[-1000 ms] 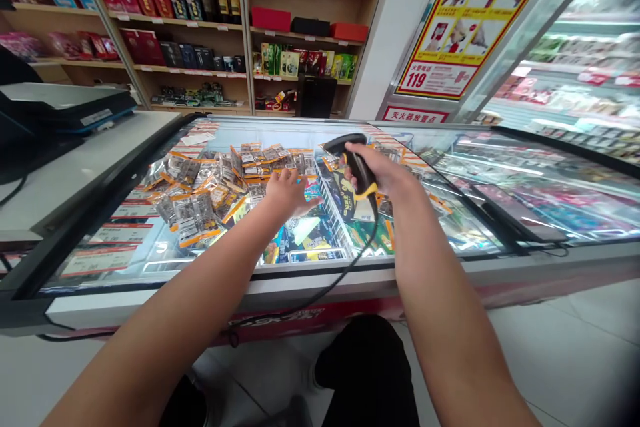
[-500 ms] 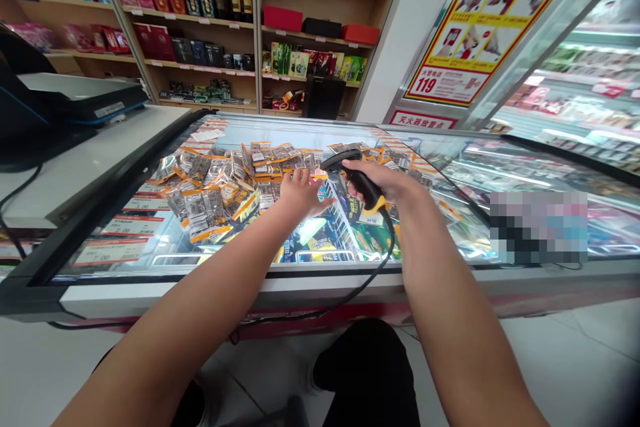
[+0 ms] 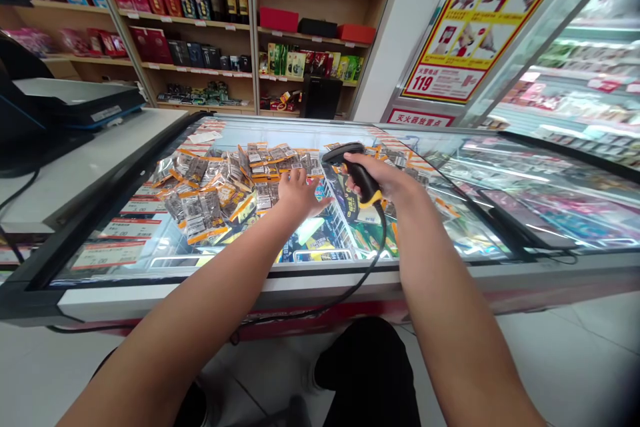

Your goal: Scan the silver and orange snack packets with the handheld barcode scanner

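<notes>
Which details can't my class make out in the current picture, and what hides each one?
All in the head view:
- Left hand: palm and any contact with the packets below, hidden by the hand's own back.
- Scanner: part of its grip, covered by the right hand.
- Cable: part of its run, behind the left forearm.
- Packet print: too small.
- Shelf goods at right: blurred.

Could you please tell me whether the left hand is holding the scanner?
No, the scanner is gripped by its handle in the right hand.
</notes>
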The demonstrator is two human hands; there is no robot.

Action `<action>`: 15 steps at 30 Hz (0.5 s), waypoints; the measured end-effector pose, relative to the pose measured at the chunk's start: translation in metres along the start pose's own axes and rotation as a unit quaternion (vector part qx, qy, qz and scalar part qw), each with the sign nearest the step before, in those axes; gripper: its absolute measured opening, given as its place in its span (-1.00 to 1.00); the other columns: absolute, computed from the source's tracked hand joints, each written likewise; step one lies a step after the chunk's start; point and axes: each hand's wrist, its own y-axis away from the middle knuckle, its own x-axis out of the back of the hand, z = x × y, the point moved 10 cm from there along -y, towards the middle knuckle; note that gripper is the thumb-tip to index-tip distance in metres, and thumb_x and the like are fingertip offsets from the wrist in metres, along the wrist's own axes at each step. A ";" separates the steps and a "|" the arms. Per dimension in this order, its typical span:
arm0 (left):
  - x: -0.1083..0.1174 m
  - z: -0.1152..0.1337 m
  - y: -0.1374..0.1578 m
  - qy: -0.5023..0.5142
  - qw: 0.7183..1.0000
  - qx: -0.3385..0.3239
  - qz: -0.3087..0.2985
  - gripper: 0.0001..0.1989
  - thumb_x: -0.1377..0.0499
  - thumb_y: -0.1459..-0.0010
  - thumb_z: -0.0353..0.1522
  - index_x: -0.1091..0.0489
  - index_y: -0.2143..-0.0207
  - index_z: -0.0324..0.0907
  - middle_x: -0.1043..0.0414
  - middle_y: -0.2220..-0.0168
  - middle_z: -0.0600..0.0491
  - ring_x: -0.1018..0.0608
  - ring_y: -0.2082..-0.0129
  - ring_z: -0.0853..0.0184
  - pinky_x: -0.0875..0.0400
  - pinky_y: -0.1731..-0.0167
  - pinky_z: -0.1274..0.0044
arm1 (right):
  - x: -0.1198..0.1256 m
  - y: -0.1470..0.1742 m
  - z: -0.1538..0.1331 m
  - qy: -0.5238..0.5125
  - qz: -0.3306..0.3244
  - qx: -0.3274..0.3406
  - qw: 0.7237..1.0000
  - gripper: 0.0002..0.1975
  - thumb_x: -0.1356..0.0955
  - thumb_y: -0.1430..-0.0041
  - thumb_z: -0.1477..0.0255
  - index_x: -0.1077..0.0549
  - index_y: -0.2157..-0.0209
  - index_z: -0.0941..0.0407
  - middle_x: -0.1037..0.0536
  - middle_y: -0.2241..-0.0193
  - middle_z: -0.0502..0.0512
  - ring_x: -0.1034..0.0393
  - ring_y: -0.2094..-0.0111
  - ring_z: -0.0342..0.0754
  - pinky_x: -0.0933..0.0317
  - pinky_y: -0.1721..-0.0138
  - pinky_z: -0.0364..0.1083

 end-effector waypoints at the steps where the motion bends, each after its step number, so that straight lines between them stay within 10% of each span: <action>1: 0.002 -0.001 0.000 -0.007 1.000 0.009 0.008 -0.08 0.20 -0.22 0.26 -0.09 -0.45 -0.04 -0.07 -0.45 -0.15 -0.08 -0.43 -0.14 0.02 -0.30 0.11 | 0.005 0.000 -0.004 -0.026 0.025 0.012 0.999 -0.65 -0.35 -0.32 0.12 -0.42 0.38 0.10 -0.47 0.63 0.10 -0.32 0.71 -0.09 -0.22 0.77 -0.16; 10: 0.019 0.017 -0.004 -0.032 0.989 -0.039 0.138 -0.23 0.07 -0.31 0.06 -0.27 -0.32 -0.31 -0.11 -0.40 -0.29 -0.23 -0.32 -0.08 -0.15 -0.23 0.22 | 0.063 0.000 -0.027 -0.333 0.205 0.190 0.901 -0.70 -0.27 -0.39 0.18 -0.31 0.38 0.06 -0.37 0.64 -0.07 -0.30 0.68 -0.18 -0.27 0.67 -0.24; 15: -0.001 0.066 -0.045 0.023 0.990 -0.127 0.062 -0.18 0.16 -0.34 0.05 0.05 -0.48 -0.24 0.24 -0.53 -0.15 0.03 -0.49 -0.03 0.02 -0.37 0.15 | 0.072 0.004 -0.025 -0.385 0.232 0.216 0.867 -0.69 -0.25 -0.41 0.21 -0.25 0.41 0.05 -0.32 0.66 -0.11 -0.27 0.68 -0.21 -0.26 0.66 -0.26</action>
